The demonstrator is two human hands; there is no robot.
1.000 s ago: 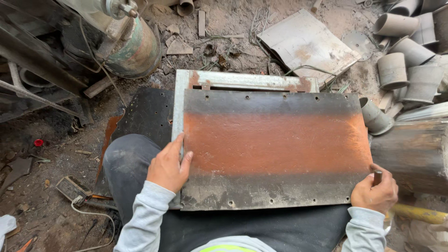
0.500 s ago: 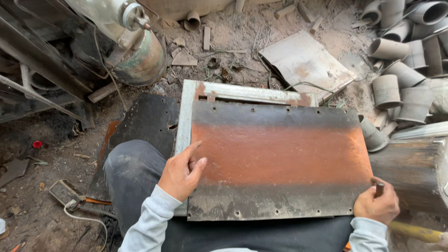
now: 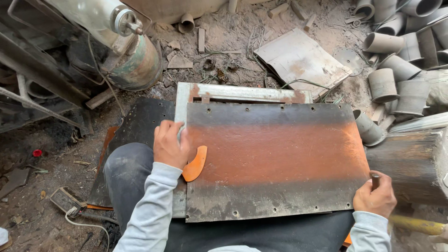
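A large dark metal sheet (image 3: 275, 158) with a rusty orange band and small holes along its edges lies flat over a pale metal frame (image 3: 233, 92) in front of my knees. My left hand (image 3: 169, 144) rests on the sheet's left edge and holds a curved orange scraper (image 3: 195, 164) against the surface. At the sheet's near right corner, my right hand (image 3: 375, 198) is closed around a thin dark rod-like tool (image 3: 374, 181). Both arms wear grey sleeves.
Several grey clay pipe sections (image 3: 396, 70) lie piled at the right. A second bent sheet (image 3: 301, 60) lies beyond the frame. A green cylinder and machine frame (image 3: 135, 60) stand at the upper left. A black mat (image 3: 140, 126) and cables cover the dirt floor on the left.
My left hand has shifted up the sheet's left edge, and the orange scraper now shows beneath it. The view has tilted slightly; my right hand stays at the near right corner.
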